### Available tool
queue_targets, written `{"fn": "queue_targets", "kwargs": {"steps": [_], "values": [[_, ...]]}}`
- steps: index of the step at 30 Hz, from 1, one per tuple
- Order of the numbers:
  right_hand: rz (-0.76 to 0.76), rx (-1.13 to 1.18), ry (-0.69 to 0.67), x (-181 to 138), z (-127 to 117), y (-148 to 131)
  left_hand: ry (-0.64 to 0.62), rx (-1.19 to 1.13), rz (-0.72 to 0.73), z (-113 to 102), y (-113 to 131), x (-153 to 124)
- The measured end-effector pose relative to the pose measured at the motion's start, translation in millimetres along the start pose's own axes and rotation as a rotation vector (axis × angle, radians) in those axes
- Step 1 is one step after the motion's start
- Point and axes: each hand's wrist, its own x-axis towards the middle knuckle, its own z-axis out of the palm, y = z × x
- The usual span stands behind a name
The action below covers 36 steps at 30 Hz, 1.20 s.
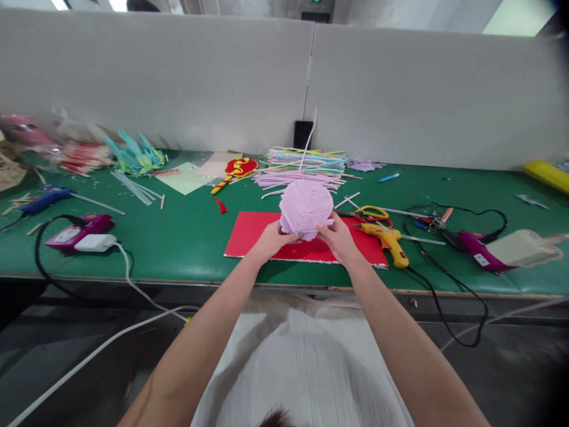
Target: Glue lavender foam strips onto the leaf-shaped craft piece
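Between my two hands is a round lilac piece [306, 206] built from overlapping strips, with one long pale stem rising from its top. My left hand [276, 238] grips its lower left edge, thumb on the front. On the lower right edge, my right hand [335, 236] pinches it near a short strip end that sticks out; the fingers behind the piece are hidden. Beneath it lies a red board [249, 230] with a white front edge. Scissors with yellow handles [372, 212] and a yellow glue gun [387, 238] rest at the board's right end.
Bundled pastel strips [306, 161] lie behind, before a black phone [303, 134] leaning on the grey partition [178, 83]. A red and yellow fan-shaped ornament [240, 168], a blue glue gun [47, 199] and a purple power strip [80, 232] are leftward. Another purple power strip [482, 250] and cords sit right.
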Motion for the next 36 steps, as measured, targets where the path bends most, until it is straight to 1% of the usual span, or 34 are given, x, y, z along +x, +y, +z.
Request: {"fn": "queue_targets", "kwargs": {"steps": [3,5,12,19,27,34,36], "values": [[-0.049,-0.067,-0.035,-1.6,1.0,0.6,0.008,-0.018,-0.014,1.3,2.6,-1.3],[-0.073,-0.101,-0.028,-2.2,1.0,0.6,0.006,-0.009,-0.034,1.3,3.5,-1.5],[-0.007,-0.109,-0.012,-1.5,0.2,0.5,0.005,0.011,-0.061,-0.3,1.6,-0.1],[-0.001,-0.11,0.006,-1.1,0.6,1.6,-0.003,-0.005,-0.058,-0.1,1.2,0.2],[-0.002,-0.133,0.003,-0.8,-0.8,1.6,-0.006,-0.028,-0.06,-0.7,-4.7,2.8],[-0.008,-0.159,0.0,-1.0,-1.4,3.2,0.002,0.0,-0.062,0.2,-1.4,1.8],[-0.012,-0.156,-0.005,-0.8,-1.2,3.0,0.004,0.048,-0.053,0.2,0.2,1.0]]}}
